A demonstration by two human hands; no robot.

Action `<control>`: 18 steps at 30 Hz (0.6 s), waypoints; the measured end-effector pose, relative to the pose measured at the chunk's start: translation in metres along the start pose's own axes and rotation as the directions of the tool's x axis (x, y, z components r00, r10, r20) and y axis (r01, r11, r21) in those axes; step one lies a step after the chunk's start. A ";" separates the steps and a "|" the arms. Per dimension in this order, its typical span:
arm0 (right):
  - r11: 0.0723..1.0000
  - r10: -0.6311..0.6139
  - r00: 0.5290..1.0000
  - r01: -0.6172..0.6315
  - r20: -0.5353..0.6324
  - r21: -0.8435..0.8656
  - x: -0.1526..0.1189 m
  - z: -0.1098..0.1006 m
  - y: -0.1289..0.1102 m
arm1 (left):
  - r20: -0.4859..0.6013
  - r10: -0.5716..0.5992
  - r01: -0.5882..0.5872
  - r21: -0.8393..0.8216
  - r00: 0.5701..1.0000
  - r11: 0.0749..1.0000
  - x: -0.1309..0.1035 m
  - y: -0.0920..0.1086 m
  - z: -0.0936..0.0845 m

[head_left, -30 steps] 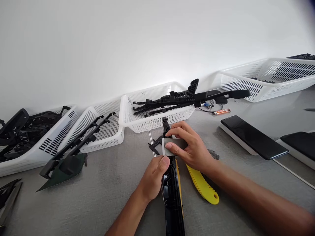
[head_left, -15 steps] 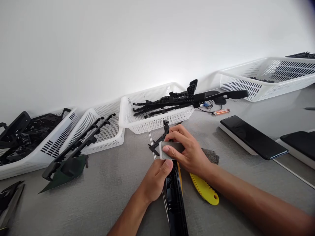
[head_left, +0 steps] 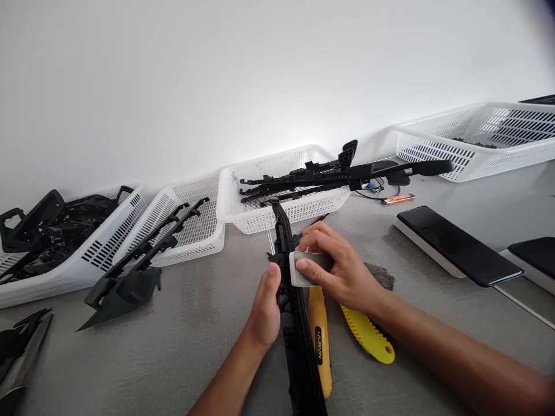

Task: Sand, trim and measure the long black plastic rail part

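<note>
Behind our grey, fine-textured desk (head_left: 186,346) rises a smooth white wall (head_left: 195,75). Our left hand (head_left: 266,306) grips a long, ribbed black plastic strip (head_left: 299,358), thumb against its left side, other fingers hidden. Our right hand (head_left: 342,271) is closed on a flat grey slab with a pale rounded edge (head_left: 295,278), which appears to touch the strip's right side. Between both hands, the strip's long axis runs away from us, its far end leaning left; the left hand is nearer it, the right hand meeting it only through the slab. Just right of the strip lie an orange-yellow tool handle (head_left: 318,346) and a bright yellow, serrated plastic piece (head_left: 368,338). Beyond the hands stands a white perforated plastic basket (head_left: 260,222) holding jagged black plastic parts (head_left: 299,182); well right, a black glass-faced phone (head_left: 455,242) rests on a white block (head_left: 427,251).
</note>
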State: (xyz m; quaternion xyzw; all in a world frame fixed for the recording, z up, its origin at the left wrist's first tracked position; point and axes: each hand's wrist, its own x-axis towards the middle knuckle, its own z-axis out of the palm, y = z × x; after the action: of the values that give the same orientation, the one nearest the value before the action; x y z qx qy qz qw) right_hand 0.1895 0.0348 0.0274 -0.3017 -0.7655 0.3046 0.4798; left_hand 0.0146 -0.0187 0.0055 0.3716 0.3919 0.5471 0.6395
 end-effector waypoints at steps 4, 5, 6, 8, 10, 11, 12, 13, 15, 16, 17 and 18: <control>0.999 -0.034 0.997 0.032 0.076 0.017 -0.003 0.006 -0.001 | -0.029 0.033 -0.033 0.010 0.999 0.999 0.000 0.001 0.005; 0.999 -0.040 0.996 0.039 0.082 0.020 -0.002 0.006 -0.001 | -0.026 0.020 -0.020 -0.010 0.999 1.000 0.000 0.002 0.006; 0.999 -0.043 0.996 0.041 0.080 0.022 -0.002 0.006 0.000 | -0.016 -0.001 0.000 -0.042 1.000 0.999 0.001 0.003 0.007; 0.999 -0.038 0.998 0.037 0.049 0.019 -0.001 0.005 0.002 | 0.012 -0.052 0.053 -0.113 0.999 0.992 0.001 0.005 0.008; 0.999 -0.033 0.999 0.033 0.021 0.012 -0.001 0.005 0.003 | 0.023 -0.090 0.092 -0.162 0.996 0.982 0.001 0.006 0.007; 0.999 -0.035 0.999 0.035 0.023 0.012 -0.001 0.006 0.003 | 0.018 -0.102 0.103 -0.173 0.995 0.979 0.001 0.006 0.007; 0.999 -0.037 0.999 0.037 0.037 0.014 -0.002 0.006 0.002 | 0.011 -0.110 0.111 -0.178 0.994 0.978 0.001 0.005 0.006; 0.999 -0.041 0.998 0.040 0.054 0.015 -0.002 0.007 0.001 | 0.004 -0.119 0.118 -0.178 0.993 0.977 0.001 0.005 0.006; 0.999 -0.039 0.996 0.038 0.079 0.006 -0.003 0.007 0.000 | 0.002 -0.138 0.137 -0.172 0.990 0.976 0.001 0.006 0.005; 1.000 -0.029 0.996 0.030 0.078 -0.005 -0.003 0.007 0.000 | 0.008 -0.145 0.144 -0.164 0.989 0.976 0.002 0.006 0.005; 1.000 -0.014 0.997 0.015 0.070 -0.019 -0.003 0.007 0.000 | 0.015 -0.148 0.148 -0.154 0.989 0.977 0.002 0.007 0.006; 0.999 0.005 0.998 -0.003 0.056 -0.032 -0.002 0.006 0.001 | 0.022 -0.150 0.152 -0.143 0.988 0.978 0.002 0.008 0.006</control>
State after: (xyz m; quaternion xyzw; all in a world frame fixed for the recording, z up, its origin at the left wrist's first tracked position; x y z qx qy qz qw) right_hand 0.1850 0.0327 0.0229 -0.3023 -0.7828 0.3014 0.4527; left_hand 0.0170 -0.0158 0.0150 0.2968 0.3749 0.5216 0.7067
